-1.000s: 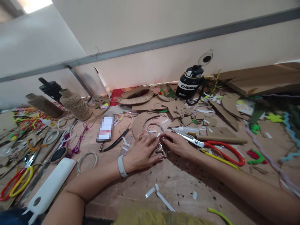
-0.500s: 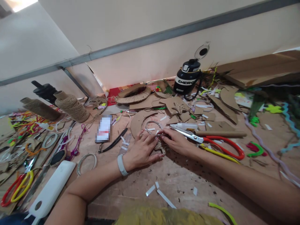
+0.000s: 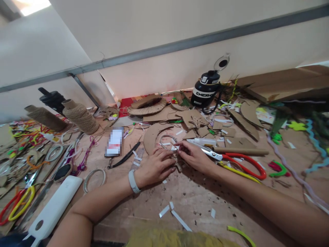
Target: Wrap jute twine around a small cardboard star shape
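Note:
My left hand [image 3: 157, 165], with a pale band at its wrist, curls its fingers around a small twine-wrapped piece [image 3: 178, 165] low over the table. From the other side my right hand [image 3: 193, 157] pinches at the same piece, thumb and forefinger close together. Most of the piece is covered by my fingers, so its full shape is hidden. Just beyond my fingertips lies a thin ring [image 3: 164, 136] of wire or tape. Behind it is a curved cardboard cutout [image 3: 150, 139]. Red-handled scissors [image 3: 244, 154] lie beside my right wrist, blades pointing towards the hands.
Twine spools [image 3: 79, 116] stand at the back left near a phone [image 3: 114, 141]. A black bottle [image 3: 205, 90] with its lid up stands at the back. Cardboard scraps [image 3: 164, 115] cover the far side. A white long-handled object [image 3: 55, 207] and another pair of scissors [image 3: 22, 204] lie left.
My left fingers have drawn together around the twine-wrapped piece, which shows less now. My right fingertips have shifted slightly. The view has tilted a little; other things stay put.

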Motion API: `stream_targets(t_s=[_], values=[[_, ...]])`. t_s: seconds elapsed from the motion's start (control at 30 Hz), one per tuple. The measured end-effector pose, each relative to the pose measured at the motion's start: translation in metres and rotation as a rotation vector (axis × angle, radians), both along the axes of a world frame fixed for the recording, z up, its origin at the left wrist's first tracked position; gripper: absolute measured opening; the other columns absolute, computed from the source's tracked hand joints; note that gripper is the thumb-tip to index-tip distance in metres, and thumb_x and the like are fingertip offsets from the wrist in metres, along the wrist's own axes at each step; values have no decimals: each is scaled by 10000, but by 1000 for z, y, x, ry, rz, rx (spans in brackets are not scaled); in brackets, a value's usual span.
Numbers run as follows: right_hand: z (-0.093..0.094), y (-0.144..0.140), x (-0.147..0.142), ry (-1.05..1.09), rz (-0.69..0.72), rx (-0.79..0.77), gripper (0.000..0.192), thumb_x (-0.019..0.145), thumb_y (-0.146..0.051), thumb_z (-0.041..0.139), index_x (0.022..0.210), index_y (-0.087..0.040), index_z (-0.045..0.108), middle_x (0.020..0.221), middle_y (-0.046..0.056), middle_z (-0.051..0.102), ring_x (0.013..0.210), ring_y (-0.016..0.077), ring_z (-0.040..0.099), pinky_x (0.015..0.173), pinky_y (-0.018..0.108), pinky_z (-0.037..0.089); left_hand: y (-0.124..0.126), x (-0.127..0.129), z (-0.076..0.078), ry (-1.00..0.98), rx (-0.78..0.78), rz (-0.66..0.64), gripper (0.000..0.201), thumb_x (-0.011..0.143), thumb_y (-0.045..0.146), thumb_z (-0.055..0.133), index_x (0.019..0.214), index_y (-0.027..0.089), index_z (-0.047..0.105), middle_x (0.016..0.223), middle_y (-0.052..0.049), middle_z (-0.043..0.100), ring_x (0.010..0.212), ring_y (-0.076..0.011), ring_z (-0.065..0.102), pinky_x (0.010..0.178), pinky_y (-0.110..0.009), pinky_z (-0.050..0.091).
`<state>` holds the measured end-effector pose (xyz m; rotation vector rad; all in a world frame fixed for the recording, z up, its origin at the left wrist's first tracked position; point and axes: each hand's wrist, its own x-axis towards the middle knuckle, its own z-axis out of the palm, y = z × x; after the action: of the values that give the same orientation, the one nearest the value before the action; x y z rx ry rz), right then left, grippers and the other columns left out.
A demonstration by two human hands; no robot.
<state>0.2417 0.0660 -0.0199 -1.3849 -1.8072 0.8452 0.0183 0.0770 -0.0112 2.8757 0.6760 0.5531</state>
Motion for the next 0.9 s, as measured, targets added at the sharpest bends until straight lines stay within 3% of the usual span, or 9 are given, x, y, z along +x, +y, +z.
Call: stream_targets(t_s=[0.2, 0.33, 0.5, 0.67, 0.73, 0.8, 0.9], values=[[-1, 5, 1, -126, -92, 52, 297, 900, -345, 538, 1139, -178, 597, 839, 45, 664, 746, 199, 629, 686, 315, 493, 0, 0, 1, -7, -33, -24, 271, 971, 387, 534, 1127, 201, 655, 1390, -108, 562, 1276, -255, 516, 1133, -447, 361], [-7, 12, 5, -310, -107, 101, 334, 901, -319, 560, 1208, -188, 581, 951, 72, 685, 828, 223, 655, 733, 334, 511, 0, 0, 4, -19, -52, -39, 229, 967, 343, 526, 1075, 192, 661, 1357, -106, 588, 1243, -246, 540, 1118, -435, 381], [-8, 29, 17, -463, -144, 196, 271, 920, -212, 477, 1133, -190, 642, 1113, 139, 673, 969, 289, 654, 848, 406, 517, 0, 1, 6, -39, -88, -43, 188, 937, 298, 561, 1049, 178, 653, 1298, -106, 624, 1220, -248, 550, 1099, -424, 404], [6, 34, 33, -499, -257, 270, 415, 937, -210, 429, 1328, -128, 540, 1212, 206, 612, 1054, 341, 625, 899, 492, 508, 0, 1, 5, -52, -159, -64, 186, 939, 281, 559, 1078, 178, 629, 1286, -115, 621, 1222, -243, 552, 1097, -415, 420], [13, 22, 35, -506, -219, 405, 375, 955, -242, 443, 1297, -148, 565, 1169, 176, 641, 1044, 316, 633, 897, 471, 517, -1, 1, 5, -65, -181, -72, 198, 939, 273, 555, 1095, 166, 615, 1269, -125, 624, 1210, -244, 556, 1084, -414, 433], [19, 3, 34, -498, -78, 522, 290, 972, -279, 471, 1190, -160, 622, 1125, 160, 667, 1052, 299, 630, 910, 446, 512, -1, 1, 5, -77, -188, -80, 212, 939, 265, 553, 1112, 155, 605, 1257, -132, 624, 1211, -248, 553, 1085, -418, 431], [22, -28, 26, -505, 171, 472, 208, 950, -299, 539, 1094, -189, 643, 981, 106, 705, 896, 253, 659, 793, 385, 527, -1, 1, 7, -76, -190, -93, 219, 945, 262, 546, 1129, 158, 602, 1249, -130, 627, 1207, -251, 552, 1082, -420, 428]])
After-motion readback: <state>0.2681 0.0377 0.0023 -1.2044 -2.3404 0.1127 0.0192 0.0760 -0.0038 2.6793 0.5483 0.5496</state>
